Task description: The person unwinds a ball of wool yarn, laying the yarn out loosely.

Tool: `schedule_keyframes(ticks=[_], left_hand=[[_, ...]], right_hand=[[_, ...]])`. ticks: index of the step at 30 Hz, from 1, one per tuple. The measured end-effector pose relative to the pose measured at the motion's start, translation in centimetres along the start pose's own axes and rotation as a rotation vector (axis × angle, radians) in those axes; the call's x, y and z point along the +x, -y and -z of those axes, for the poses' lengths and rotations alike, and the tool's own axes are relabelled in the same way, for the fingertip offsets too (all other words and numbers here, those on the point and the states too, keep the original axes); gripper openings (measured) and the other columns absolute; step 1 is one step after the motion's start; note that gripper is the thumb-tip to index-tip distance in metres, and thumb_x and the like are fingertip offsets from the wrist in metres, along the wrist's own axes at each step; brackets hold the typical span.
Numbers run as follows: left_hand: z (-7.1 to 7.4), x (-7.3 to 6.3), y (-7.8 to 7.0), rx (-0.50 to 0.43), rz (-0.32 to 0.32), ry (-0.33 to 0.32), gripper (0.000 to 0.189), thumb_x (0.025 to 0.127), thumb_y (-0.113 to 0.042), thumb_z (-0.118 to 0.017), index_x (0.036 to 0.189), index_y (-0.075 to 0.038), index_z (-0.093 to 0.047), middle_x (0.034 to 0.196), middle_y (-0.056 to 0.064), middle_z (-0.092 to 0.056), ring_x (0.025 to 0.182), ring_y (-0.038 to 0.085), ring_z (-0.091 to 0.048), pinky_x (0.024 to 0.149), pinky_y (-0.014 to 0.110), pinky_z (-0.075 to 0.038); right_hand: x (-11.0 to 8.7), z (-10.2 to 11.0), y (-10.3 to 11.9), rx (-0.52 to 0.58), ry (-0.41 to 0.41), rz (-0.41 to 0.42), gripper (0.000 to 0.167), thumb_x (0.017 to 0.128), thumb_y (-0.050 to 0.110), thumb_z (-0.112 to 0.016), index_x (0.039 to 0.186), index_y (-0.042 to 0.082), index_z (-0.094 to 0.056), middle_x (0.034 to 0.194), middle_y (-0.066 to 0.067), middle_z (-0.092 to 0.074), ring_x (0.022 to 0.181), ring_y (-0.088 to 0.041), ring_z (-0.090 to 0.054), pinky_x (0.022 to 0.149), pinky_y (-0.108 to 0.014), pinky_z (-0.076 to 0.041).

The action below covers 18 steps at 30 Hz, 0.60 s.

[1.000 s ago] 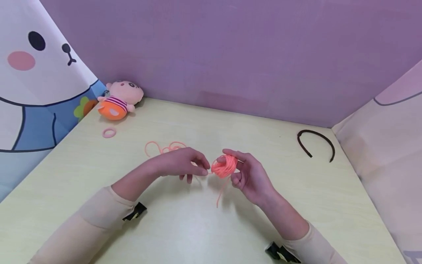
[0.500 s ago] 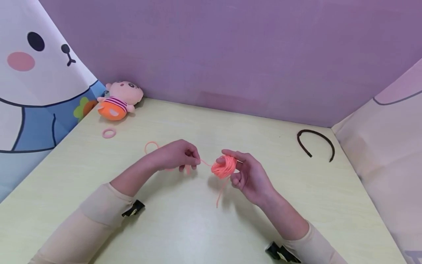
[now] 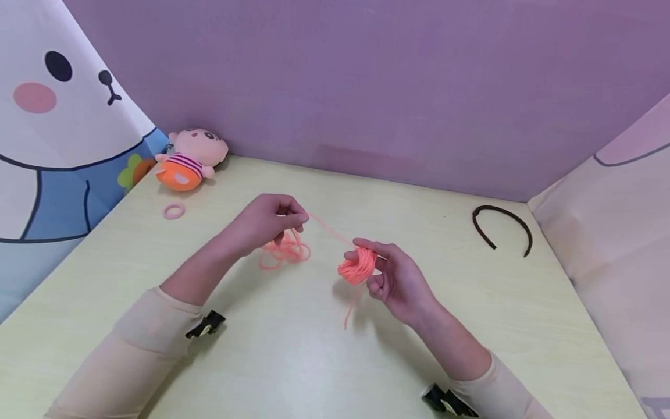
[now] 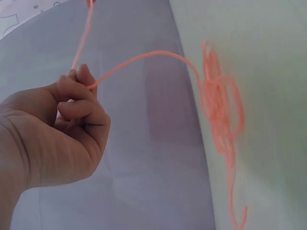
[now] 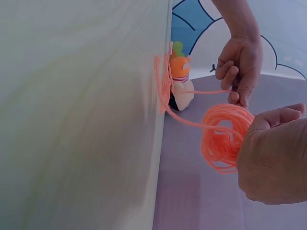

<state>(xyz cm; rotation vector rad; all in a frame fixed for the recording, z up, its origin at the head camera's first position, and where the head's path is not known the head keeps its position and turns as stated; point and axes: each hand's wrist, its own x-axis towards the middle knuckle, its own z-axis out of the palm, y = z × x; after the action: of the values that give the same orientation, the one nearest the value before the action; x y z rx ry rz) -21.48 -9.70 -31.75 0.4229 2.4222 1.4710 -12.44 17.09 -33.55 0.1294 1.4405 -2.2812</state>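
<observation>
My left hand [image 3: 269, 224] pinches a strand of coral-pink yarn [image 4: 136, 58] between thumb and forefinger, above the table. From there the strand runs taut, slanting down to a wound coil of the same yarn [image 3: 357, 267]. My right hand [image 3: 399, 285] holds that coil, which is looped round its fingers; a short tail hangs below. In the right wrist view the coil [image 5: 220, 112] shows a gap in its middle, and the back of the right hand hides part of it. Loose yarn [image 3: 285, 251] lies tangled on the table under the left hand.
A plush toy [image 3: 191, 157] with an orange bottom lies at the back left corner, and a pink ring [image 3: 174, 211] is in front of it. A dark headband [image 3: 503, 218] lies at the right. Purple and printed cloth walls [image 3: 366, 87] border the table [image 3: 303, 361].
The left hand has moved away from the coil, up and leftward, drawing the strand out longer. The loose yarn beneath it has come into fuller view. The right hand has barely moved.
</observation>
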Motion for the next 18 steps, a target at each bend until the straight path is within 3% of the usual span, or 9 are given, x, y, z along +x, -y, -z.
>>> schedule_keyframes(ticks=[9,14,18], left_hand=[[1.6,0.0,0.2,-0.025,0.033,-0.104,0.018,0.101,-0.022,-0.065,0.106,-0.005,-0.068,0.097,0.016,-0.068,0.054,0.015,-0.048,0.05,0.026,-0.04],[2.5,0.0,0.5,0.015,0.07,-0.09,0.018,0.102,-0.021,-0.064,0.107,-0.004,-0.067,0.097,0.016,-0.068,0.056,0.016,-0.05,0.052,0.029,-0.042],[3.0,-0.1,0.7,0.07,0.111,-0.029,0.02,0.102,-0.018,-0.063,0.113,-0.001,-0.067,0.102,0.017,-0.067,0.058,0.017,-0.054,0.053,0.029,-0.042]], right_hand=[[0.0,0.0,0.0,-0.01,-0.033,0.011,0.045,0.107,0.022,-0.037,0.148,0.006,-0.047,0.114,-0.005,-0.072,0.05,-0.008,-0.052,0.05,-0.017,-0.041],[0.1,0.0,0.0,-0.011,-0.033,0.016,0.044,0.107,0.022,-0.037,0.147,0.006,-0.047,0.11,-0.003,-0.073,0.05,-0.008,-0.052,0.05,-0.017,-0.04],[0.1,0.1,0.1,-0.008,-0.035,0.016,0.044,0.107,0.022,-0.037,0.147,0.006,-0.048,0.109,-0.003,-0.074,0.05,-0.007,-0.052,0.05,-0.017,-0.04]])
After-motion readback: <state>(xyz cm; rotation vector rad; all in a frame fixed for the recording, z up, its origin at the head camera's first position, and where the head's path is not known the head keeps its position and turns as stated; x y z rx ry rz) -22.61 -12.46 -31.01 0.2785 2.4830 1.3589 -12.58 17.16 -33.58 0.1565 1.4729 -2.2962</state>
